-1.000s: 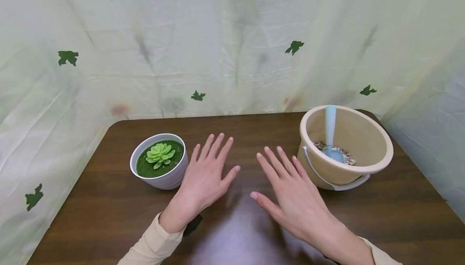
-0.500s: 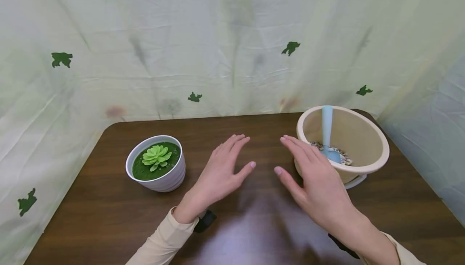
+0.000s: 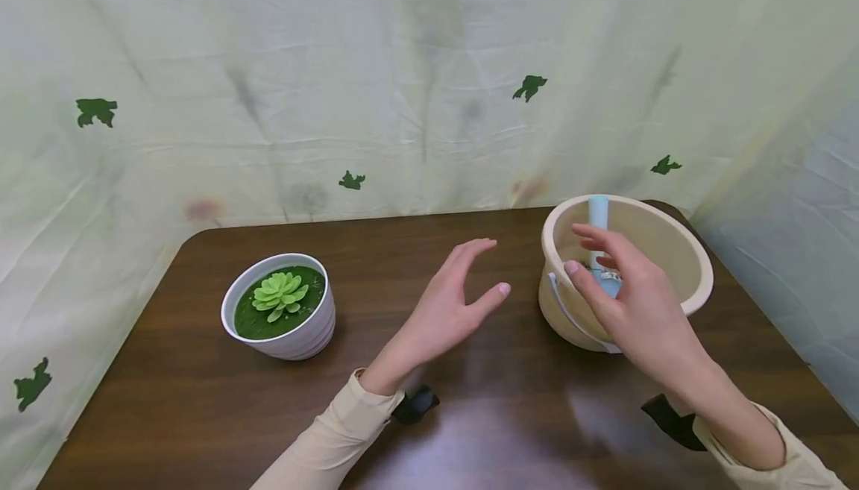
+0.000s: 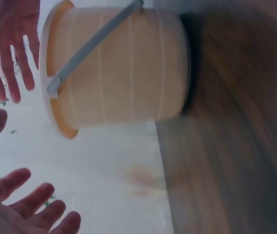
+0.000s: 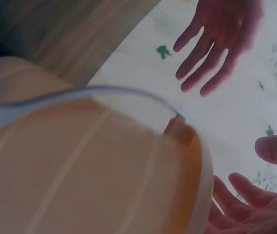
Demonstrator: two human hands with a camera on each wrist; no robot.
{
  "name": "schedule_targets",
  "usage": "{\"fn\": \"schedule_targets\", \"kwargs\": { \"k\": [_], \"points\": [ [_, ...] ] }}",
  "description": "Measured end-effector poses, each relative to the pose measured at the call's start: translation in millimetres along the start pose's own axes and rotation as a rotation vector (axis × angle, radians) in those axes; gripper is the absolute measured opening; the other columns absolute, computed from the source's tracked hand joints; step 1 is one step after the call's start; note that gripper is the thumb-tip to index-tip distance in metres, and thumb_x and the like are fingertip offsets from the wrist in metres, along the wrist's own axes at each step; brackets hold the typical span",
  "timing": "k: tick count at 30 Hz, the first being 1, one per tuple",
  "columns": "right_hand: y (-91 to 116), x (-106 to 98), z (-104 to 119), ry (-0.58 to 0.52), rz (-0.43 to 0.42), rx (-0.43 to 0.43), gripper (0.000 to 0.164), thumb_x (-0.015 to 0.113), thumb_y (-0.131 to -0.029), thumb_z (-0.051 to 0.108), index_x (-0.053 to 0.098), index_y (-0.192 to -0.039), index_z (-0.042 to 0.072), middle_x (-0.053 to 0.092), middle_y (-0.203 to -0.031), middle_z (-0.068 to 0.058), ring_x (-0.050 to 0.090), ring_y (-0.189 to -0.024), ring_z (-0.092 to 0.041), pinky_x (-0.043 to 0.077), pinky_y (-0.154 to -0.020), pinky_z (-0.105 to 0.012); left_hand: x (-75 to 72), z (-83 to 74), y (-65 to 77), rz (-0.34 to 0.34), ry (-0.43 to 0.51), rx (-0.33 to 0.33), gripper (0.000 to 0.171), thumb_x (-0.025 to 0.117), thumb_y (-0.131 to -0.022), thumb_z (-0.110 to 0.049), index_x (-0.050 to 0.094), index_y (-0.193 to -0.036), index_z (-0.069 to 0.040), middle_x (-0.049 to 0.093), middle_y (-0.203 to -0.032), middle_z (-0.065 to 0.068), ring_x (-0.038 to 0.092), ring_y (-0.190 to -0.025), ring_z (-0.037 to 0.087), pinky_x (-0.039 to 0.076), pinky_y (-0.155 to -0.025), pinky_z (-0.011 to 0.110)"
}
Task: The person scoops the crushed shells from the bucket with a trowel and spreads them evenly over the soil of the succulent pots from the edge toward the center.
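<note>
with twelve o'clock at the far edge of the worktop (image 3: 201, 400), the tan bucket (image 3: 661, 233) stands at two, a light blue scoop (image 3: 598, 214) inside it, handle up. the right hand (image 3: 637, 303), fingers loosely bent and thumb apart, hangs over the bucket's near side; i cannot tell whether they touch. the left hand (image 3: 446, 315), fingers relaxed, hovers at the bucket's nine o'clock. a white pot (image 3: 305, 337) holding a green plant (image 3: 279, 294) stands toward ten.

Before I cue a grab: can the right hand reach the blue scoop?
Likely yes: the right hand is empty and near the blue scoop, which is inside the open bucket; nothing visible bars the way.
</note>
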State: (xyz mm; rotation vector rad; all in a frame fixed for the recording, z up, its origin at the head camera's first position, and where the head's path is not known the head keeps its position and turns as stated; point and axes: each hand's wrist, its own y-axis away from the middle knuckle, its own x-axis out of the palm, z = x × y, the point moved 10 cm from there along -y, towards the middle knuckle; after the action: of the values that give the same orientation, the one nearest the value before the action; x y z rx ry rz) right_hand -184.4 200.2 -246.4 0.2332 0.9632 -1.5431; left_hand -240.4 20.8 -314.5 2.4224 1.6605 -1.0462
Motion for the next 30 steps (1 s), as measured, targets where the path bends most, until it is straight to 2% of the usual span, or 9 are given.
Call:
{"fn": "schedule_targets", "kwargs": {
  "k": [2,5,7,9,12,16,20,24,30],
  "points": [
    [-4,-3,-8,-0.029,0.023,0.034,0.045,0.064,-0.097,0.025,0.052,-0.140,0.018,0.053,-0.138,0.000,0.059,-0.112,-0.035,0.048,-0.091,-0.047,4.1,-2.0,-5.7,-0.004,0.039,-0.001,0.056,0.064,-0.094,-0.039,0.044,-0.144,-0.025,0.043,-0.143,-0.011,0.036,-0.134,0.005,0.033,-0.108,0.039],
    [-12,-10,-19,-0.058,0.054,0.070,0.045,0.063,-0.098,0.024,0.051,-0.140,0.016,0.051,-0.139,-0.001,0.058,-0.115,-0.033,0.049,-0.091,-0.028,12.3,-4.2,-14.3,0.017,0.079,-0.018,0.056,0.064,-0.094,-0.041,0.043,-0.145,-0.027,0.042,-0.143,-0.012,0.034,-0.135,0.005,0.032,-0.108,0.041],
    [-19,-16,-28,-0.035,0.077,0.089,0.045,0.063,-0.098,0.024,0.051,-0.140,0.015,0.051,-0.139,-0.005,0.057,-0.117,-0.031,0.048,-0.089,-0.025,18.9,-5.3,-20.1,0.040,0.097,-0.030,0.058,0.064,-0.094,-0.043,0.042,-0.146,-0.028,0.041,-0.145,-0.012,0.033,-0.136,0.005,0.032,-0.108,0.041],
    [-27,-21,-39,0.003,0.118,0.100,0.046,0.061,-0.099,0.024,0.049,-0.142,0.012,0.049,-0.140,-0.009,0.056,-0.118,-0.031,0.049,-0.091,-0.032,25.8,-5.1,-25.5,0.062,0.111,-0.047,0.060,0.064,-0.094,-0.044,0.040,-0.147,-0.030,0.040,-0.146,-0.013,0.033,-0.136,0.005,0.032,-0.108,0.041],
    [-38,-21,-55,0.069,0.217,0.105,0.049,0.058,-0.101,0.025,0.044,-0.145,0.007,0.045,-0.143,-0.017,0.054,-0.120,-0.038,0.046,-0.091,-0.054,35.3,-4.6,-33.3,0.079,0.128,-0.061,0.062,0.064,-0.093,-0.046,0.039,-0.148,-0.034,0.041,-0.147,-0.010,0.035,-0.135,0.006,0.033,-0.107,0.042],
    [-50,-16,-74,0.090,0.353,0.121,0.052,0.053,-0.103,0.022,0.037,-0.147,0.002,0.037,-0.148,-0.022,0.049,-0.123,-0.045,0.044,-0.090,-0.061,45.6,-4.6,-43.0,0.095,0.144,-0.056,0.064,0.065,-0.092,-0.047,0.039,-0.149,-0.035,0.044,-0.146,-0.007,0.039,-0.134,0.009,0.035,-0.106,0.043],
    [-62,-9,-88,0.053,0.448,0.152,0.054,0.050,-0.104,0.019,0.030,-0.151,0.002,0.029,-0.153,-0.021,0.046,-0.126,-0.046,0.043,-0.093,-0.059,52.7,-2.4,-50.4,0.116,0.137,-0.063,0.066,0.065,-0.090,-0.052,0.042,-0.149,-0.035,0.046,-0.143,-0.009,0.042,-0.129,0.009,0.038,-0.103,0.042],
    [-69,-1,-97,0.028,0.524,0.153,0.058,0.048,-0.105,0.018,0.023,-0.155,0.004,0.028,-0.150,-0.024,0.052,-0.119,-0.045,0.045,-0.091,-0.056,60.2,0.8,-55.4,0.149,0.126,-0.092,0.071,0.068,-0.086,-0.056,0.042,-0.149,-0.033,0.044,-0.143,-0.009,0.042,-0.129,0.009,0.039,-0.102,0.041],
    [-75,3,-105,-0.069,0.523,0.207,0.053,0.053,-0.103,0.020,0.028,-0.146,0.002,0.040,-0.139,-0.023,0.053,-0.119,-0.039,0.050,-0.089,-0.047,72.5,1.5,-61.6,0.188,0.203,-0.116,0.087,0.075,-0.080,-0.055,0.032,-0.152,-0.031,0.042,-0.144,-0.007,0.043,-0.127,0.007,0.043,-0.096,0.035]
  ]
}}
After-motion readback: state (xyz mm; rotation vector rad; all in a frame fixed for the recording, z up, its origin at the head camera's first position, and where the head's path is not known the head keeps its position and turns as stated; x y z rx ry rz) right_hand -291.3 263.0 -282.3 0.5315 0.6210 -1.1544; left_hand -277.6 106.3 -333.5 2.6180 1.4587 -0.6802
